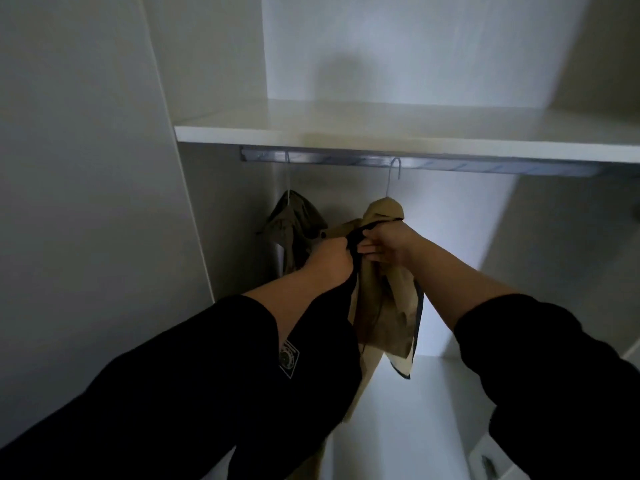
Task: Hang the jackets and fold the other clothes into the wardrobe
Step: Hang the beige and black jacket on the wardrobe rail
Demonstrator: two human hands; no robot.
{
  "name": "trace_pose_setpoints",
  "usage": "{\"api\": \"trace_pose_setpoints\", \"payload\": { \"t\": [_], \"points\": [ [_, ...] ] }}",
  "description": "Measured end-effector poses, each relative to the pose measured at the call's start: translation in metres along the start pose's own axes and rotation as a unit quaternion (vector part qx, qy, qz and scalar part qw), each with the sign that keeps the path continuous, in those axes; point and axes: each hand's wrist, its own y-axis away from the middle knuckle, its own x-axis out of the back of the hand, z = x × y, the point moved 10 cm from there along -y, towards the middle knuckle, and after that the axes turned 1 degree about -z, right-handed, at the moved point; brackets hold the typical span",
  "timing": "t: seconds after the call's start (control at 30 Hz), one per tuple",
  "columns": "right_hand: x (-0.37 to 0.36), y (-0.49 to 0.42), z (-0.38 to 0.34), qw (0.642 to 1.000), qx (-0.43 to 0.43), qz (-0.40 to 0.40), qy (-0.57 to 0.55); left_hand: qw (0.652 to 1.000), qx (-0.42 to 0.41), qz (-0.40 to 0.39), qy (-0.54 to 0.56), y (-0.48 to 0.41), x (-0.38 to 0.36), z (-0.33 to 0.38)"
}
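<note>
two jackets [294,220] [384,306], two grips [329,258] [384,247], one rail [450,165]

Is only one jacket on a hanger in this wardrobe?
No, an olive jacket hangs on a hanger from the rail at the left, while the left hand and right hand grip a tan jacket on a second hanger.

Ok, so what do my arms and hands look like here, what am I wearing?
Both arms wear black long sleeves, the left sleeve and right sleeve ending partway up the forearms. Near its cuff the left sleeve carries a small white printed patch with a round emblem. The left hand and right hand are bare: no gloves, rings or watch show.
</note>
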Motion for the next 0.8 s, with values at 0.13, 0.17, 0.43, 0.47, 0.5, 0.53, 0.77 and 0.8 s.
{"api": "trace_pose_setpoints", "payload": {
  "t": [0.13,0.17,0.43,0.47,0.5,0.53,0.77,0.8],
  "points": [
    [-0.005,-0.018,-0.006,0.998,0.029,-0.008,0.058,0.998,0.027,0.046,0.024,-0.022,0.013,-0.023],
    [-0.003,-0.022,-0.007,0.997,0.039,0.004,0.066,0.997,0.038,0.058,0.043,-0.027,0.014,-0.029],
    [0.008,-0.039,-0.027,0.989,0.080,0.057,0.106,0.989,0.061,0.106,0.086,-0.038,0.025,-0.037],
    [0.006,-0.040,-0.033,0.987,0.092,0.060,0.114,0.987,0.072,0.110,0.092,-0.039,0.028,-0.036],
    [0.004,-0.041,-0.038,0.985,0.099,0.060,0.127,0.985,0.084,0.114,0.098,-0.041,0.031,-0.035],
    [0.002,-0.042,-0.043,0.983,0.104,0.059,0.136,0.983,0.092,0.119,0.107,-0.043,0.034,-0.034],
    [0.012,-0.053,-0.032,0.977,0.092,0.109,0.158,0.977,0.152,0.098,0.116,-0.050,0.014,-0.043],
    [0.016,-0.053,-0.027,0.972,0.093,0.121,0.178,0.976,0.161,0.090,0.119,-0.047,0.005,-0.046]
  ]
}}
